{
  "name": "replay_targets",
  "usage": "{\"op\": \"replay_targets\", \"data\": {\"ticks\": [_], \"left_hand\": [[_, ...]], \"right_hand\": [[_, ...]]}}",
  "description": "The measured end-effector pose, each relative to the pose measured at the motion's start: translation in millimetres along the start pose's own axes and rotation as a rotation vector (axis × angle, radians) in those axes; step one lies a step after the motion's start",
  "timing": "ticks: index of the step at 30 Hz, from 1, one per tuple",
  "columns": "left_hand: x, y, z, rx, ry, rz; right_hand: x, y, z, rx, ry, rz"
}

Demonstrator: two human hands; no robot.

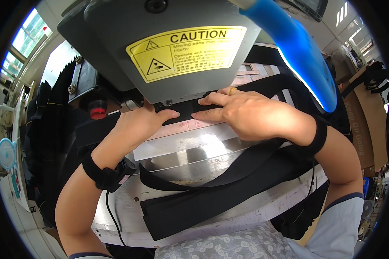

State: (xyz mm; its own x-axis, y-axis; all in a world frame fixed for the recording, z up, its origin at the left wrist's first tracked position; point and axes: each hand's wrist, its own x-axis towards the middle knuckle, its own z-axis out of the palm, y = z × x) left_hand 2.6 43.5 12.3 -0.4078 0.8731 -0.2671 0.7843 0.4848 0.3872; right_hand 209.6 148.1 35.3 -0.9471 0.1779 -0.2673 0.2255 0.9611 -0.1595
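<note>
Black cloth (185, 110) under big gray machine (106, 41). Right hand (251, 113) on it, fingers apart. Left hand (137, 122) at left, thumb touching cloth; can't tell its grip.

The fabric strip (190, 211) is black, the machine (106, 47) grey, the garment (229, 242) leaf-patterned.

Two hands (137, 124) (257, 114), two wristbands (100, 173) (319, 137) (one apiece), one ring (233, 90), one yellow label (186, 55).

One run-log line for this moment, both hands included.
left hand: at black strip, partly hidden; right hand: touching strip; grey machine head: above strip; wide black strap: over metal table
</note>
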Motion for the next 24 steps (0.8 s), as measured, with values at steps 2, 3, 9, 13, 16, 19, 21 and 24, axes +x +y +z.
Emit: {"op": "replay_targets", "data": {"ticks": [2, 3, 9, 13, 16, 19, 21, 24], "left_hand": [[-1.2, 3.4, -3.2, 0.006, -0.058, 0.01], [-1.6, 3.6, -4.4, 0.008, -0.085, 0.015], [-11.0, -15.7, 3.5, 0.027, 0.026, 0.528], [-9.4, -26.0, 4.8, -0.014, 0.009, 0.644], [-9.4, -26.8, 3.4, 0.01, 0.011, 0.675], [-9.3, -28.7, 4.2, 0.015, 0.021, 0.701], [-10.2, -28.5, 5.1, 0.032, 0.045, 0.735], [-11.8, -30.5, 6.2, 0.107, 0.078, 0.834]], "right_hand": [[-0.1, -0.1, 0.7, -0.007, 0.009, -0.001], [0.1, -0.4, 0.7, -0.012, 0.014, -0.003], [-0.5, 1.0, 1.7, -0.034, 0.02, -0.012], [-0.6, -1.0, -2.2, -0.009, -0.003, -0.004], [-0.2, -1.9, -4.0, 0.0, -0.023, 0.001], [-0.2, 0.2, -4.8, 0.011, -0.038, -0.016], [-0.7, 1.1, -5.2, 0.01, -0.04, -0.03], [-2.6, -1.5, -7.4, 0.026, -0.077, -0.02]]}}
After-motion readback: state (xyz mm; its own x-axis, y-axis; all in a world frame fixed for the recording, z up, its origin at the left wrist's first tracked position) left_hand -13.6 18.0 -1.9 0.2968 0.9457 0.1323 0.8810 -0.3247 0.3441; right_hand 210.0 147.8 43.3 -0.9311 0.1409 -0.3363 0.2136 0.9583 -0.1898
